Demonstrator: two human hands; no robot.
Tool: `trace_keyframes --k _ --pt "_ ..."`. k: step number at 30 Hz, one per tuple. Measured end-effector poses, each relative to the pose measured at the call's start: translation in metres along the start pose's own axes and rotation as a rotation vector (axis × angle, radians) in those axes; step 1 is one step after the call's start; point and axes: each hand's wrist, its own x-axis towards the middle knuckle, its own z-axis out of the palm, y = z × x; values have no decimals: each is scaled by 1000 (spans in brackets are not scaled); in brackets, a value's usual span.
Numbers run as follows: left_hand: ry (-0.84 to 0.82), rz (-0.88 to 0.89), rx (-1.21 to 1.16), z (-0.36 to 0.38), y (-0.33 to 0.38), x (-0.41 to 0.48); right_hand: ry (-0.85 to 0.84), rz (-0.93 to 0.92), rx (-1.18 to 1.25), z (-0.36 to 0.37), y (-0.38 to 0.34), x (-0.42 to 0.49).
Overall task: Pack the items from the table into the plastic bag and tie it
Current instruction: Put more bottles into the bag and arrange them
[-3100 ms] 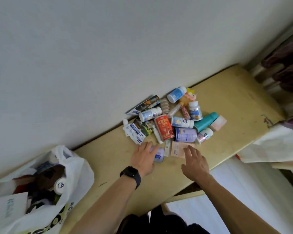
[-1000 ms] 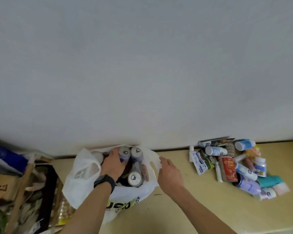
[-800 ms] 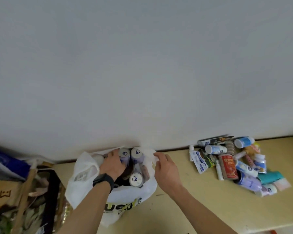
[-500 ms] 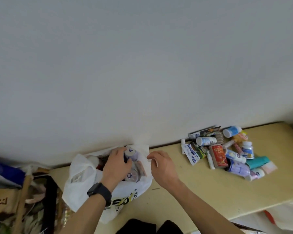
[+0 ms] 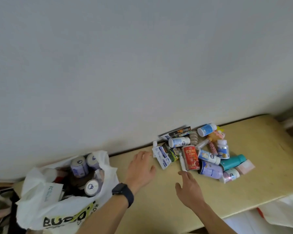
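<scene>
Hands: I'm swinging both, left (image 5: 139,168) and right (image 5: 188,188), spread and empty, away from plastic bag (image 5: 57,205) | reaching toward pile (image 5: 201,152) | packing continuing

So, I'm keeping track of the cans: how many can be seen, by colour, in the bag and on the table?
Lilac cans in the bag: 3
Lilac can on the table: 1
Red can on the table: 1
Total: 5
</scene>
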Motion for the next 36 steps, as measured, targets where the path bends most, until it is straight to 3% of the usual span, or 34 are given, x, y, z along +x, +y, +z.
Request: trace_keyframes --k 4,10,15,18,23,27,32,36 --pt "-217 -203 5 44 13 52 -114 -35 -115 -13 14 44" --pt "-164 -372 -193 72 5 113 -116 22 -300 -7 0 90" --pt "-230 -369 -34 102 16 129 -98 58 -457 12 -5 116" --pt "-167 -412 52 118 22 129 -133 35 -436 23 7 120" --pt "-208 -395 -29 116 9 115 -87 14 -170 23 24 99" --pt "-175 -374 -288 98 14 96 28 -77 179 9 30 73" --pt "-136 -383 -604 47 26 59 29 72 433 -24 16 38" --pt "-51 -389 -786 0 20 20 34 132 471 -29 -5 21"
